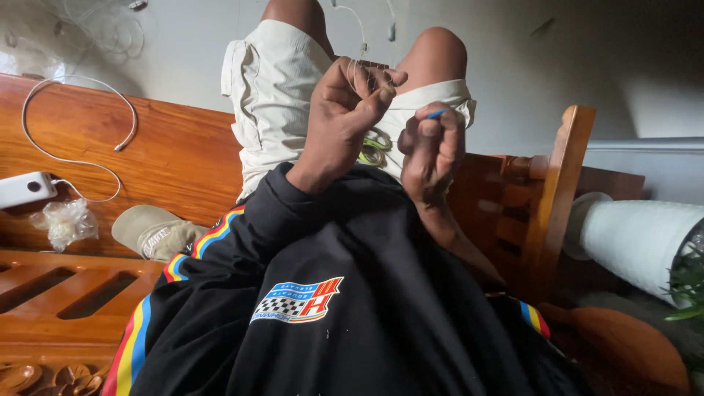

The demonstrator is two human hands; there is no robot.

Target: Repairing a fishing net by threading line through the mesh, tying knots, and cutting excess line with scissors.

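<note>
Left hand (345, 121) pinches fine thread (357, 70) above the shorts (275, 95), fingers curled tight. Right hand (433, 150), just right of it, grips a blue needle (438, 114) pointing up-right. Clear air lies above; the bench arm (568, 191) stands farther right.

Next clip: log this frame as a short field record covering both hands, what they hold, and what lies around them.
setting: person seated on a wooden bench, head view looking down at the lap
left hand: raised, fingers pinched on a thin thread
right hand: closed on a small blue tool
lap: green loops on light shorts
bench items: cap, white cable, charger, plastic bag
</note>
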